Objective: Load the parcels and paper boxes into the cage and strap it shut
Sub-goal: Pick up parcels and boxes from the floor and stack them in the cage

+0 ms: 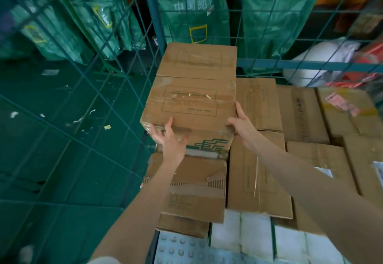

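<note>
Standing at the person's shoulder and reading across, everything takes its place from the carton (190, 102) they are handling. Far to its left, through the wire mesh wall of the cage (93, 89), lies a green floor (51, 139) flecked with paper scraps. Behind the carton and to its left, green mail sacks (192, 15) hang outside the cage.

The carton itself sits in the cage's far left corner, one tier up, resting on a torn carton (192, 185) that lies below and nearer the person.

The left hand (170, 139) is spread flat against the carton's near face, thumb reaching up to the top edge and fingers fanned toward the lower left corner. The right hand (242, 127) clasps the near right corner, thumb up along the side edge and fingers laid across the front.

To the carton's right, the lower cartons (300, 114) form a fairly level layer. Beyond the mesh behind them, right of the carton, sits a white wrapped bundle (319, 60).

I'd judge this as the loading step, with this carton being seated on the stack and strapping some way off. The next move seems to call for pushing it square into the corner until it sits tight against the mesh. Both hands would then let go together, so it does not tip off the torn box beneath.
</note>
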